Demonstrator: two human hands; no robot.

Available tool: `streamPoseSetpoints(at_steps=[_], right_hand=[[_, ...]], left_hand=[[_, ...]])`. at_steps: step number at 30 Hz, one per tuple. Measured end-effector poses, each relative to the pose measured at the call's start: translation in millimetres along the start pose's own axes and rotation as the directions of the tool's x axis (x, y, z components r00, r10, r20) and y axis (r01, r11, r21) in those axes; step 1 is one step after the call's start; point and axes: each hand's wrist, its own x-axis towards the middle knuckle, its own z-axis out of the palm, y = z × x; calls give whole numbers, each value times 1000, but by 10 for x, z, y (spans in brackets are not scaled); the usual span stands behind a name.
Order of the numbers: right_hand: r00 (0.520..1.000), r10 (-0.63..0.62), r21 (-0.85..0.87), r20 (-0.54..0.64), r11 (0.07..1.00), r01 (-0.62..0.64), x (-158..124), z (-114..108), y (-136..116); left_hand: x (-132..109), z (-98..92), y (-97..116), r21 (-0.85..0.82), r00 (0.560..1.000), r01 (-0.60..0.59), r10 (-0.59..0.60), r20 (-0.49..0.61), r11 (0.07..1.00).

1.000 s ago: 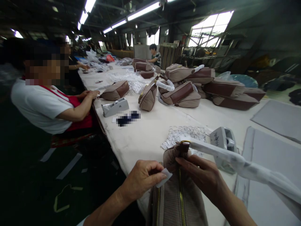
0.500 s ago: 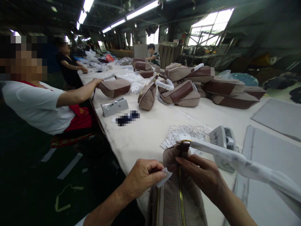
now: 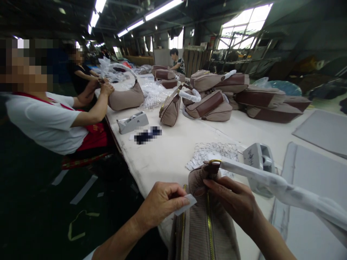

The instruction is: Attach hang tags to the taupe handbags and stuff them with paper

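Observation:
A taupe ribbed handbag [image 3: 199, 224] with gold zippers stands before me at the table's near edge. My right hand [image 3: 234, 196] grips its upper end, thumb pressed on the fabric just below the brown tab and gold ring. From that ring a strap [image 3: 260, 175] wrapped in white tissue runs off to the right. My left hand [image 3: 162, 204] is closed, pinching a small piece of white paper [image 3: 186, 206] between thumb and fingers, close over the bag's left zipper. The fingertips of my right hand are partly hidden behind the bag.
A grey tape dispenser [image 3: 258, 159] stands behind the bag, beside patterned paper sheets [image 3: 208, 153]. Another dispenser [image 3: 132, 122] is farther left. Finished bags [image 3: 214, 104] are piled mid-table. Grey boards [image 3: 317, 187] lie at right. A co-worker in a white shirt [image 3: 54, 119] handles another bag [image 3: 127, 96] at left.
The white paper in my left hand has turned flatter and shifted slightly left. My right hand stays on the bag. The co-worker has raised the other bag's strap and brought both hands to it.

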Motion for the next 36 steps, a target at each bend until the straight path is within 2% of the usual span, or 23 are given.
streamPoseSetpoints(at_steps=[4,9,14,21,26,28,31,36], right_hand=[[998,63,17,1,998,-63,52,-17,-69],[998,-65,-10,-21,998,65,52,-11,-14],[997,-78,-2,-24,997,78,55,-12,8],[997,66,85,-38,994,-62,82,-13,-69],[997,-70,10,-43,997,70,25,14,23],[996,-78,-6,-40,997,78,9,14,44],[998,-40,16,-38,999,41,18,5,22],[995,99,81,-22,992,-97,65,5,-61]], left_hand=[[21,10,-7,-31,1000,11,-11,6,999],[61,24,-28,-71,1000,28,-27,14,997],[79,20,-63,-79,999,34,-33,14,996],[71,4,-91,-87,998,56,-55,7,995],[50,16,-69,-68,998,62,-61,19,996],[43,16,-69,-59,998,64,-63,19,996],[42,15,-67,-58,998,64,-64,10,996],[65,14,-45,-65,998,60,-60,8,996]])
